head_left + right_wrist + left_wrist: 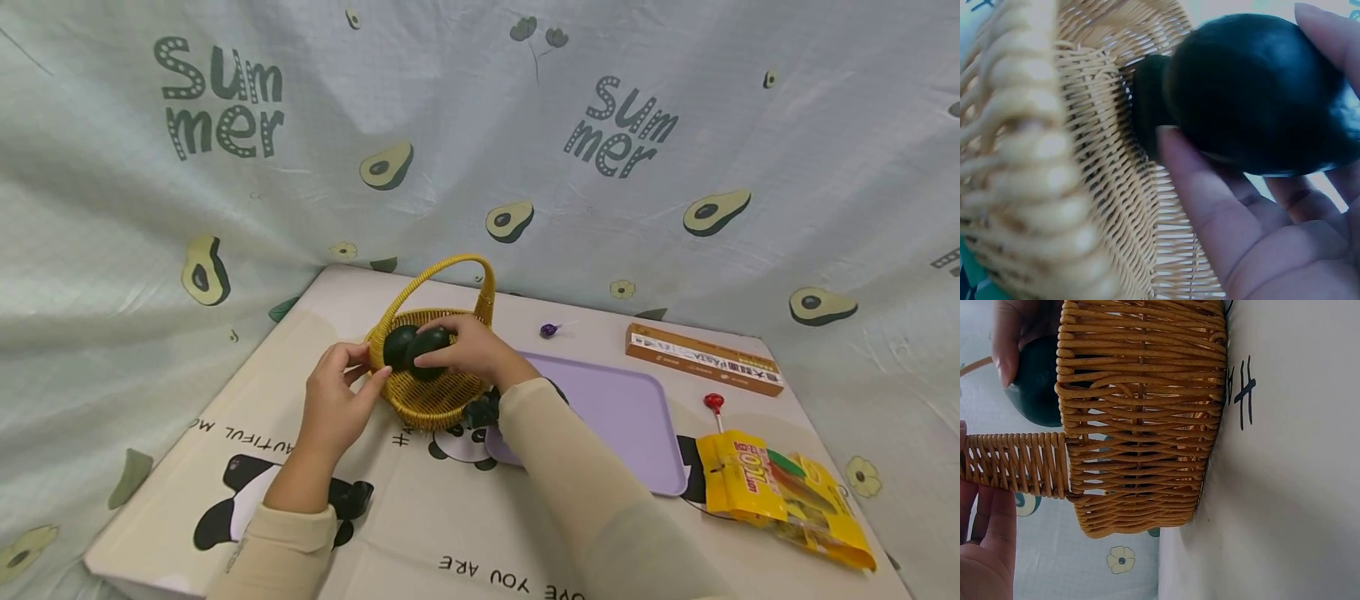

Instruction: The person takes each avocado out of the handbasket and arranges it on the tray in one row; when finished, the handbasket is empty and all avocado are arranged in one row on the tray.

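Observation:
A yellow wicker basket (438,400) with an arched handle stands on the table. My left hand (337,408) pinches the foot of its handle (1016,465) on the left, thumb on one side and fingers on the other. Over the basket's opening, my right hand (476,350) grips a smooth dark green avocado (1254,94) between thumb and fingers. A second dark green avocado (399,343) lies beside it, against the basket's left inner wall, partly covered by the held one in the right wrist view.
Right of the basket lies a lilac tray (622,417), partly under my right forearm. Behind it is a purple lollipop (549,330). Farther right are a long pasta box (705,358), a red lollipop (714,403) and a yellow snack bag (780,500). An avocado-print curtain (450,108) hangs behind.

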The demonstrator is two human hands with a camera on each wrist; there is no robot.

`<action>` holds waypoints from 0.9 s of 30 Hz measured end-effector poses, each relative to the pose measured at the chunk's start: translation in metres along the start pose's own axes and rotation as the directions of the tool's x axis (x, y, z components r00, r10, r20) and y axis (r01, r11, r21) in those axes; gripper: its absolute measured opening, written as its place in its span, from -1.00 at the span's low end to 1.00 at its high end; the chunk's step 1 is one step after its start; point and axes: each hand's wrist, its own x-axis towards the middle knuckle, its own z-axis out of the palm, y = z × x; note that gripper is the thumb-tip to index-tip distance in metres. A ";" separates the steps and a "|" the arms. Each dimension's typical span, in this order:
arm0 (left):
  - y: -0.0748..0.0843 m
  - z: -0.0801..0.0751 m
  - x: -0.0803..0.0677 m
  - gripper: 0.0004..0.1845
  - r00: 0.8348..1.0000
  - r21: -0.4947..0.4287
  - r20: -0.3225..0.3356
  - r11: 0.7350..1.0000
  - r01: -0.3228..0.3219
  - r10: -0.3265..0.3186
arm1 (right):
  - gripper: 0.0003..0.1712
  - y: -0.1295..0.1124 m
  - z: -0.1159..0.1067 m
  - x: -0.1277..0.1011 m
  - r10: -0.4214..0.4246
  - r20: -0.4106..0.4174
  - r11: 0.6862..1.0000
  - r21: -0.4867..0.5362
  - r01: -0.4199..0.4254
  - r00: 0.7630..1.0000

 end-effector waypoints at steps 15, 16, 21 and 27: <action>-0.001 0.002 -0.001 -0.66 0.999 -0.010 -0.018 0.999 -0.031 0.031 | -0.42 0.002 -0.009 -0.016 -0.136 -0.048 0.987 -0.089 0.131 0.990; -0.001 0.002 0.000 -0.66 0.999 -0.009 -0.019 0.999 -0.033 0.033 | -0.43 0.003 -0.010 -0.017 -0.145 -0.049 0.985 -0.097 0.140 0.988; 0.000 0.002 -0.001 -0.65 0.999 -0.014 -0.022 0.999 -0.035 0.034 | -0.36 0.003 -0.013 -0.021 -0.138 -0.048 0.986 -0.101 0.132 0.989; 0.000 0.002 -0.001 -0.65 0.999 -0.007 -0.026 0.999 -0.036 0.036 | -0.39 0.004 -0.020 -0.029 -0.070 -0.049 0.998 -0.011 0.069 0.996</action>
